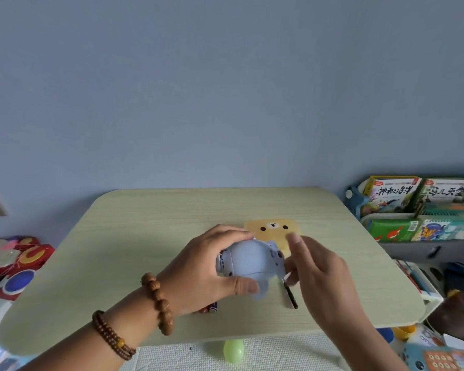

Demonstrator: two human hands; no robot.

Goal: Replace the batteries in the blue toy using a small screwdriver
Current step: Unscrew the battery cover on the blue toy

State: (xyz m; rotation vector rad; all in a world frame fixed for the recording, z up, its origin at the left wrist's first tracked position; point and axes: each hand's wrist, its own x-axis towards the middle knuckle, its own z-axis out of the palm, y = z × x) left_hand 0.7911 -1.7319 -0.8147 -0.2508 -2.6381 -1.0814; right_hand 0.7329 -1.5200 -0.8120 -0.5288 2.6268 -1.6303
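Toy (248, 262), pale blue and rounded, held above the table (145, 236) in the left hand (206, 266): fingers curl over its far side and the thumb presses its near side, so this hand is closed around the body. Just right of the toy, the right hand (319, 269) has its forefinger raised and the other fingers loosely bent. A thin black screwdriver (290, 293) runs from under those fingers down toward the table. Whether the hand pinches the tool or merely covers its upper end cannot be told, as the fingers hide the contact.

Batteries (209, 307) lie on the table just below the left wrist, partly hidden by it. A yellow bear-face pad (275, 228) lies beyond both hands.

Judged risks:
- The toy is smooth and curved. If pressure from the tool comes off-axis, it may rotate in the left hand's grasp and the tip may skip out of the screw, stripping its head or scratching the shell.
- A freed screw would be tiny. With the toy held in the air, it could drop and roll off the near table edge.
- The batteries under the wrist are round. A shift of the left forearm could nudge them off the table.
- The battery hatch is not visible, so progress cannot be judged.
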